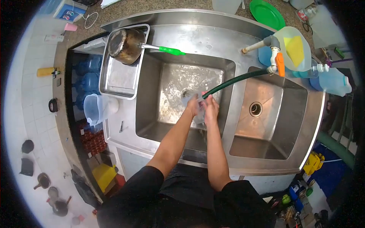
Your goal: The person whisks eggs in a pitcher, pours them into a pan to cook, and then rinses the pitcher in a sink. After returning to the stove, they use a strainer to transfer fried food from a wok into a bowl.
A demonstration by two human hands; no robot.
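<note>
Left hand [193,106] and right hand [211,108] both close around a clear glass [190,95] held over the left basin [152,95], at the hose [235,79] outlet. Wet glass may slip from either grip and strike the steel; hose water may splash out.

I'm looking down at a speckled stone surface [125,8] and white tiled floor [23,114] lying in even light.

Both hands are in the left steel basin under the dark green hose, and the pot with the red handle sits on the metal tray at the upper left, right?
Not quite: the head view shows the pot's handle is green, not red. Both hands, left and right, are in the left steel basin under the dark green hose; the pot sits on the metal tray.
</note>
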